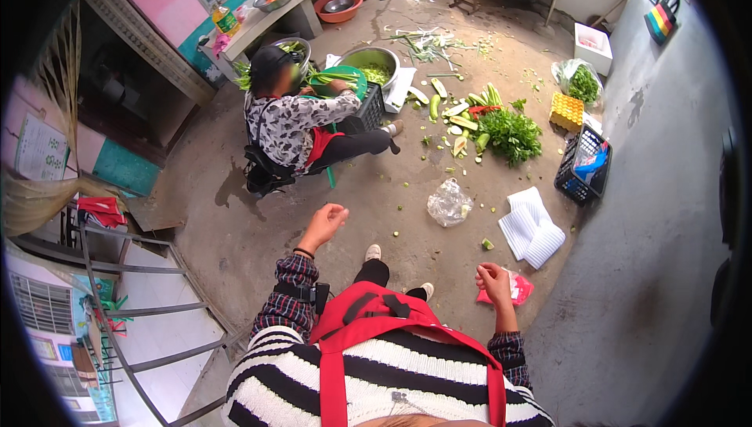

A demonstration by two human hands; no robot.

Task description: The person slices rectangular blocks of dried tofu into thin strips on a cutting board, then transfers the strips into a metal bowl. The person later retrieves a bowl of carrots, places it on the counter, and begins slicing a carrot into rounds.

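My left hand (324, 225) is raised over the concrete floor with its fingers loosely curled and nothing visible in it. On the other side, my right hand (495, 283) hangs half-curled above a red plastic packet (520, 289); whether it holds something small cannot be told. A crumpled clear plastic bag (449, 202) lies on the floor between and beyond the hands. Folded white ribbed sheets (533, 228) lie to its right, with a cut green piece (487, 244) beside them. Farther off are leafy greens (511, 134), split green gourds (464, 122) and red peppers (483, 111).
A seated co-worker (305, 115) handles green stalks on a green board (341, 79), beside a large metal basin (385, 62). Along the right wall stand a black plastic basket (567, 171), yellow egg trays (566, 111) and a white foam box (592, 54). Metal railing (170, 309) runs at left.
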